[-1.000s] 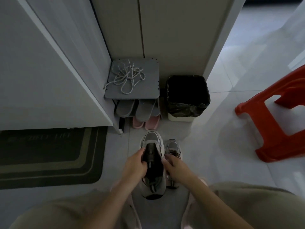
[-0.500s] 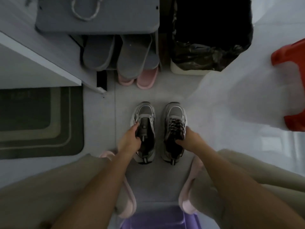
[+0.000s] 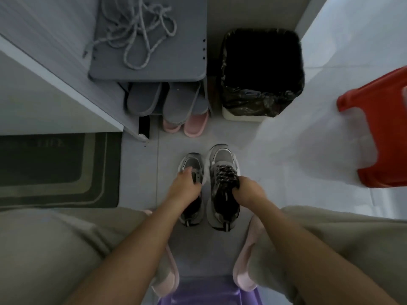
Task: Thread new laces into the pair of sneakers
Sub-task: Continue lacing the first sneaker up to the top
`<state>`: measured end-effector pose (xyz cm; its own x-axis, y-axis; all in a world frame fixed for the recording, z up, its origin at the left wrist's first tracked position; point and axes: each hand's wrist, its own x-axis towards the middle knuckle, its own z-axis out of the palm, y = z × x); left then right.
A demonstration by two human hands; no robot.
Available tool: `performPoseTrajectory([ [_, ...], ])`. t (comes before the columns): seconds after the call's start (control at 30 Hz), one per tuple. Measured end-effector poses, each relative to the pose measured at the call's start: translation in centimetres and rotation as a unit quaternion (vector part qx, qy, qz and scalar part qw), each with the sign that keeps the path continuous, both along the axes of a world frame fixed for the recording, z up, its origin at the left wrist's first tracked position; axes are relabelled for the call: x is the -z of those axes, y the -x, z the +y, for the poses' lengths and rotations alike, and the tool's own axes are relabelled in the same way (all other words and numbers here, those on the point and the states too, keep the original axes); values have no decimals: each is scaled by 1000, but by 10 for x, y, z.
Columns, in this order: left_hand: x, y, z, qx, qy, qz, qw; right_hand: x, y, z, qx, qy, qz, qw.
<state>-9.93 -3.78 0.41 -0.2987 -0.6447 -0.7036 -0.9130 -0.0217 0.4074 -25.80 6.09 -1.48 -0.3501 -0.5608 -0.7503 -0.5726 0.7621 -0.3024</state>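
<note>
Clamping the left hand (image 3: 182,188) on the left sneaker (image 3: 190,164), curling the fingers over its throat just behind the grey toe. Clamping the right hand (image 3: 248,190) on the right sneaker (image 3: 223,158), wrapping the fingers round its outer side at the dark laces (image 3: 225,175). Holding both sneakers side by side between the knees, toes pointing away, almost touching each other. Failing to tell from this view whether resting them on the floor (image 3: 275,172) or lifting them just off it.

Seeing pale laces (image 3: 136,34) tangling loosely on top of a grey rack (image 3: 176,62), well beyond the sneakers. Noting grey slippers (image 3: 144,100) tucking under that top, with pink slippers (image 3: 196,126) poking out below them onto the floor. Noting a black-lined bin (image 3: 253,100) standing just right of the rack, a red stool (image 3: 392,133) sitting far right, and a dark mat (image 3: 55,172) lying far left.
</note>
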Motion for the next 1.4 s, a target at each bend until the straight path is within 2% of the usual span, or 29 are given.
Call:
performPoseTrajectory([
  [0.2,-81,12,29,60,-1,100,993,-87,-12,7,7,115,21,993],
  [0.33,-117,-10,49,102,76,110,986,-140,-29,26,-1,181,36,983],
  [0.5,-180,-44,75,78,185,206,958,-206,-50,54,-8,271,33,962],
  [0.67,-229,-82,104,67,183,290,937,-252,-69,91,-23,341,19,940],
  [0.97,-243,-113,144,38,165,286,943,-262,-92,132,-39,370,32,928],
  [1.4,-237,-116,161,30,213,309,926,-264,-104,147,-42,396,72,915],
])
